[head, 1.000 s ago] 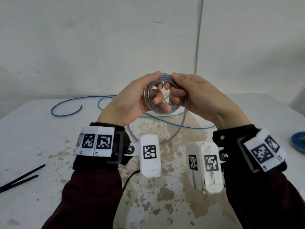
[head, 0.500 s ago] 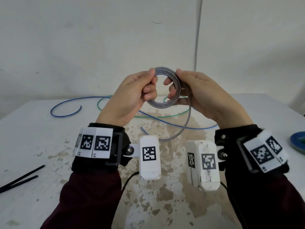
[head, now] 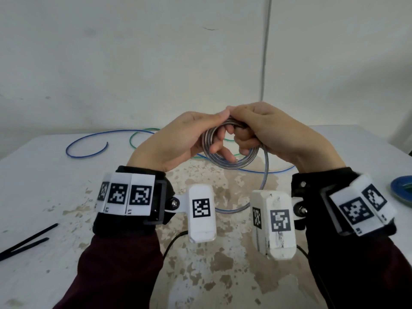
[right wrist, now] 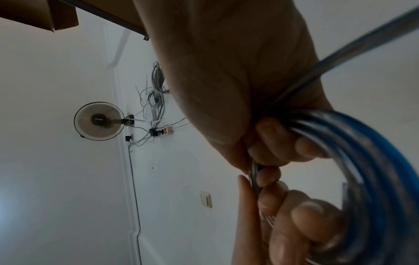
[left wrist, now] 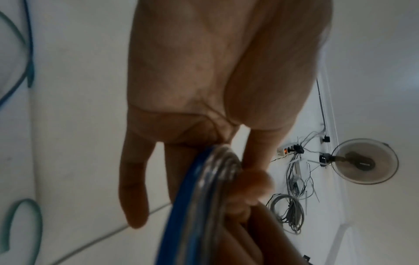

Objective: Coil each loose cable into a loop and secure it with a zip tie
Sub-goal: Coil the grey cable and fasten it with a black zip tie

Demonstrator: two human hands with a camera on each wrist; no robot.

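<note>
A coil of clear grey cable [head: 229, 163] is held above the table between both hands. My left hand [head: 217, 141] has its thumb on top of the coil and its fingers through the ring, and the coil [left wrist: 211, 197] shows edge-on against them. My right hand [head: 244, 142] is curled over the coil's top right, gripping the turns [right wrist: 353, 161]. The cable's loose tail [head: 266, 172] hangs from the right hand in an arc down to the table. Two black zip ties [head: 24, 241] lie at the table's left edge.
A blue cable [head: 89, 150] and a green cable [head: 138, 134] lie loose on the far side of the white, worn table [head: 55, 197]. A blue dish [head: 401, 190] sits at the right edge. A wall stands close behind the table.
The hands have closed in on each other. The coil, held upright by the fingertips half a second ago, is now lower and tilted, with the right hand wrapped over its top.
</note>
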